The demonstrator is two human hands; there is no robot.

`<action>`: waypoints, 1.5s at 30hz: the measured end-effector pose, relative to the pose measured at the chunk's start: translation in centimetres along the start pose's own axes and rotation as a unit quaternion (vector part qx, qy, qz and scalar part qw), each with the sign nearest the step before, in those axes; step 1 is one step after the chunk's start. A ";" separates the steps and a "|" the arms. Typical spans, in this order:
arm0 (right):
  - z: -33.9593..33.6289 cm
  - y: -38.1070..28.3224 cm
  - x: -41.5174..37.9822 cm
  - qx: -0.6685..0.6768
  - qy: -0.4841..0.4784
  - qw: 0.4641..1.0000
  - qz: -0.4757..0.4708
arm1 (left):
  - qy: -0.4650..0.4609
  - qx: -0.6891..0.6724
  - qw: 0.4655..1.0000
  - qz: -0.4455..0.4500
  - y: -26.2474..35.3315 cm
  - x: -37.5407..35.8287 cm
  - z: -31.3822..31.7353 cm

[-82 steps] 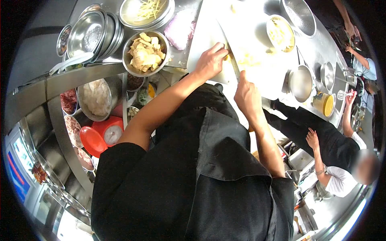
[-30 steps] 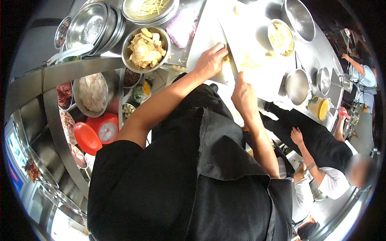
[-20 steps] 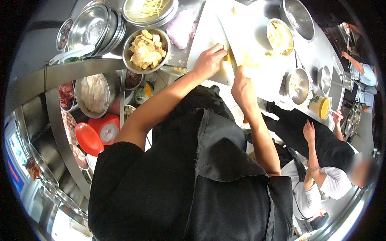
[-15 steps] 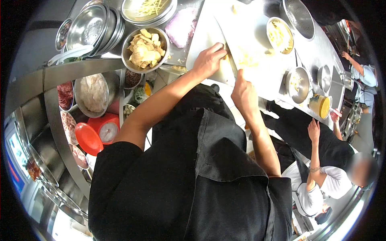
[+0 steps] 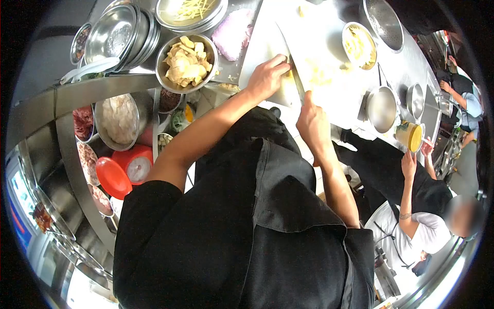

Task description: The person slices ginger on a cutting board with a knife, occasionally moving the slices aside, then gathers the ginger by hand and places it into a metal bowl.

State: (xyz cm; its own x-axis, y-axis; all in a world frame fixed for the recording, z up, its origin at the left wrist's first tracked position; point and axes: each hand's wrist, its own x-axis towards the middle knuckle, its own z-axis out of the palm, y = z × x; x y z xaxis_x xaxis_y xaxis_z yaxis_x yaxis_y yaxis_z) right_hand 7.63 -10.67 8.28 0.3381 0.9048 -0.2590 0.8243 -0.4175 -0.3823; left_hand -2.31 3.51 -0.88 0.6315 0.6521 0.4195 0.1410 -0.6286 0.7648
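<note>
Your right hand is closed around the handle of the knife, its blade just right of the yellow piece under your left hand; whether that hand grips or merely steadies it cannot be told. Beyond the blade from your left hand lie chopped bits, and left of that hand stands a chunk-filled bowl. Farther right of your knife grip are a pan, then a tub near a co-worker's hand.
</note>
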 end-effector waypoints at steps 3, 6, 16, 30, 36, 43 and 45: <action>0.3 -0.2 -0.1 -0.019 -0.004 1.000 0.014 | 0.003 -0.006 1.000 -0.006 0.1 0.0 0.0; 3.1 0.7 1.8 -0.038 0.053 0.997 -0.037 | 0.011 -0.032 0.999 -0.005 0.4 0.2 -0.1; 0.4 -0.5 0.4 -0.018 -0.011 1.000 0.018 | 0.006 -0.012 1.000 0.001 0.2 0.1 0.0; 1.3 -0.5 0.9 -0.024 0.013 1.000 0.006 | 0.028 -0.018 0.999 -0.002 0.2 0.1 0.2; 2.9 0.5 2.2 0.004 0.055 0.998 -0.018 | 0.020 -0.028 0.999 -0.005 0.7 0.1 0.1; 0.5 -1.0 0.1 -0.013 -0.003 1.000 0.026 | 0.019 -0.001 1.000 0.005 0.1 0.0 0.2; 3.6 0.9 1.7 -0.012 0.041 0.999 -0.011 | 0.034 -0.004 0.999 0.010 0.3 -0.1 0.2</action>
State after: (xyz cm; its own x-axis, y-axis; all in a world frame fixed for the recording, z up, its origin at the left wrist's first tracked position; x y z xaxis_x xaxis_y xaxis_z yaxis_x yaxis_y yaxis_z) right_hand 7.28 -9.83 4.27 0.3543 0.9184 -0.1762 0.8430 -0.3952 -0.3650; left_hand -2.14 3.21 -0.81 0.5809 0.6669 0.4667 0.1234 -0.6389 0.7593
